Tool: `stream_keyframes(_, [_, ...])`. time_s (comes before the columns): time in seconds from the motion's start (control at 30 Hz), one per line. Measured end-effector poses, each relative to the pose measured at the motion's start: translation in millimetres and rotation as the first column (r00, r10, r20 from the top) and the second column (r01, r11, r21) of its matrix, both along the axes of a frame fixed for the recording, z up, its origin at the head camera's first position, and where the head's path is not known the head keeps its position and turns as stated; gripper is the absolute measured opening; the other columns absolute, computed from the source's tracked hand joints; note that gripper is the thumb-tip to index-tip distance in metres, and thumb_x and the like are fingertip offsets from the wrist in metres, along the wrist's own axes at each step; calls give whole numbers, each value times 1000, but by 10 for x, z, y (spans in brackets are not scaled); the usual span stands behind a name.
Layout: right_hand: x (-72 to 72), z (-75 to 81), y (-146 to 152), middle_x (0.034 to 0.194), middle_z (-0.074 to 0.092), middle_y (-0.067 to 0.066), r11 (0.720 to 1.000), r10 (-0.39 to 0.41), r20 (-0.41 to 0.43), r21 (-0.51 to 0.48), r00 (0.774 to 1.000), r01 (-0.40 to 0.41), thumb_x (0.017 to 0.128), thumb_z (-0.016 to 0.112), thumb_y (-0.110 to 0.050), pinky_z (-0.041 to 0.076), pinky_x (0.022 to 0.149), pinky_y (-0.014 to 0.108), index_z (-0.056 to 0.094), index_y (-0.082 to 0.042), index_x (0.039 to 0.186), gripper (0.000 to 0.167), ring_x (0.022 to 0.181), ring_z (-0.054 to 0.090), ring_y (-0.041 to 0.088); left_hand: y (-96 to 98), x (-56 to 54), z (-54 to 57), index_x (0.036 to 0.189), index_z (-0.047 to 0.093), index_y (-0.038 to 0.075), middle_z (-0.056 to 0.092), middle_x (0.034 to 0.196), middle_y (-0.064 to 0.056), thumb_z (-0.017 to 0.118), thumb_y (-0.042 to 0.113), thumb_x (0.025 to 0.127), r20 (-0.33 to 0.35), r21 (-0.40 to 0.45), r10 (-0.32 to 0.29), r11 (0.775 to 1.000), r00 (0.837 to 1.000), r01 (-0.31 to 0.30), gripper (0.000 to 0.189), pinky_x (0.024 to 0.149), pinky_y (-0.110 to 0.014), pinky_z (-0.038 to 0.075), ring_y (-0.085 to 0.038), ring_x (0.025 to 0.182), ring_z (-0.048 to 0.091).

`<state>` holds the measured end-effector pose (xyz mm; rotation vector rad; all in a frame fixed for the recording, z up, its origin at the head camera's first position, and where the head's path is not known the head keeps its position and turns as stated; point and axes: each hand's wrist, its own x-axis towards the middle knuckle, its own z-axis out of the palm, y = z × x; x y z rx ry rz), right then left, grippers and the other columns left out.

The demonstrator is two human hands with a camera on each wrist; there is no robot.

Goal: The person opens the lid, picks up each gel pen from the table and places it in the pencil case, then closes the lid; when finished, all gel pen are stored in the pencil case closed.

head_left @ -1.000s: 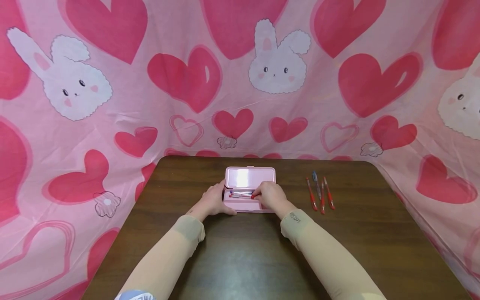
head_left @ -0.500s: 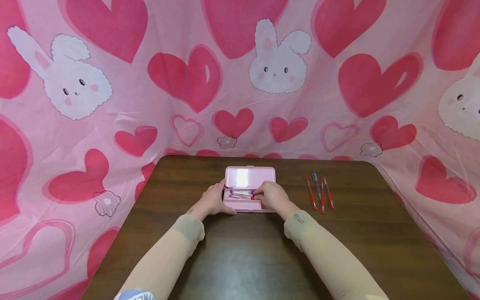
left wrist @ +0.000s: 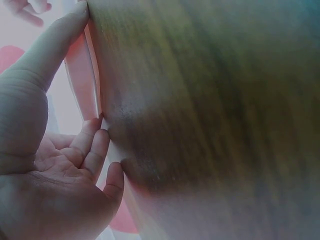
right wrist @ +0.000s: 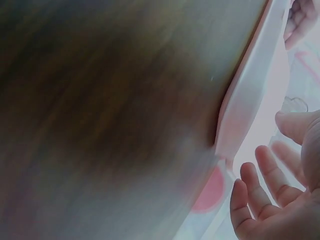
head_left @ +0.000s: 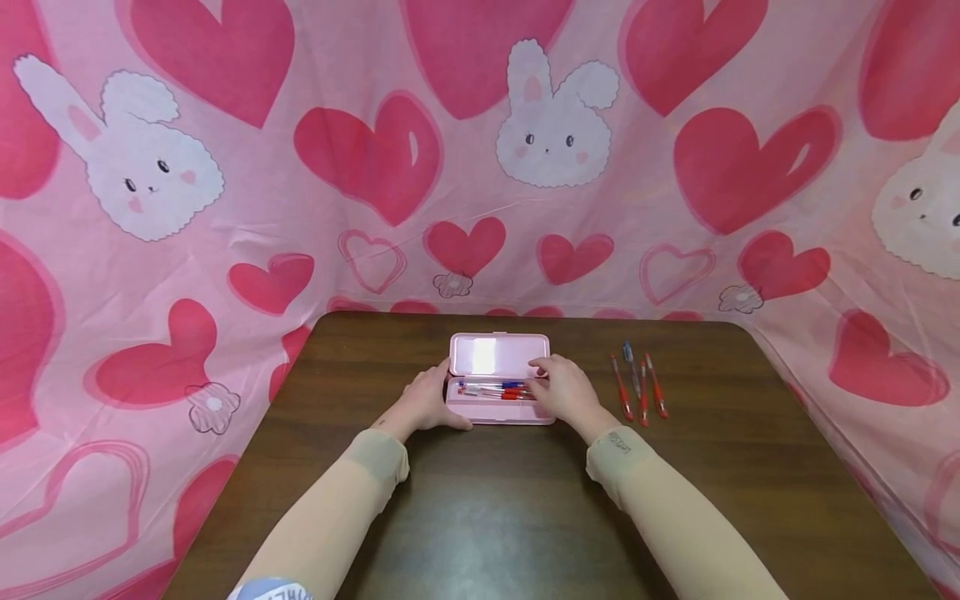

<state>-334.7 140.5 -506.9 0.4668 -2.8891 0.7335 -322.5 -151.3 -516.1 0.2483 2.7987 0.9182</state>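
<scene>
A pink pencil case [head_left: 480,412] stands with its lid raised on the dark wooden table. In its back compartment lie several pens [head_left: 491,389] with red and blue caps. My left hand [head_left: 426,400] grips the case's left end, thumb along the front edge and fingers round the side. In the left wrist view, that hand [left wrist: 55,150] spans the case's end [left wrist: 82,80]. Over the case's right end hovers my right hand [head_left: 566,392], holding nothing. Its fingers [right wrist: 267,170] are spread and relaxed in the right wrist view, apart from the case wall [right wrist: 242,107].
To the right of the case several pens [head_left: 643,396] lie on the table [head_left: 480,517], most red and one blue. A pink cloth [head_left: 465,192] printed with hearts and rabbits hangs behind the table and along both sides.
My right hand has let go of a red-capped pen in the case, then lifted and moved right, its fingers opening. The left hand stays at the case's left end.
</scene>
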Motion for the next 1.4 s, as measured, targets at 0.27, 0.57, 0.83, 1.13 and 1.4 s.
stream_keyframes(0.27, [-12,-6,320,116,76,17,998,-62,-74,-39,995,59,97,81,-30,60,101,58,73,-5,137,48,105,72,35,-7,0,-5,174,27,16,54,163,-16,105,47,68,-6,-1,-6,1000,1000,6,136,130,-70,34,-38,151,47])
stream_keyframes(0.57, [3,-32,697,120,75,21,981,-188,-89,-74,978,182,102,74,-31,58,97,61,68,-3,138,46,111,72,41,-7,-4,-11,175,26,17,54,164,-16,105,48,68,-11,-3,-2,1000,1000,2,136,130,-69,35,-38,151,47])
stream_keyframes(0.83, [58,-12,1005,124,72,26,966,-253,-58,-64,966,249,107,66,-27,53,111,66,64,3,141,46,113,70,46,-2,5,-5,175,26,18,53,164,-15,105,48,68,-7,-5,-3,1000,1000,3,136,130,-68,35,-37,151,47])
stream_keyframes(1.13, [111,38,1306,126,68,28,919,-392,-6,-52,920,392,107,60,-28,58,93,65,64,1,141,45,114,68,50,-8,-7,-18,175,26,18,54,163,-15,105,49,67,-16,-4,-10,1000,1000,10,137,129,-69,35,-38,149,47])
stream_keyframes(1.4, [152,7,1569,132,64,37,886,-463,26,-14,886,464,106,58,-30,54,98,69,62,3,140,48,121,63,58,-15,-32,-70,176,24,18,51,167,-15,104,52,68,-4,-15,-1,1000,1000,1,138,131,-69,34,-37,154,45])
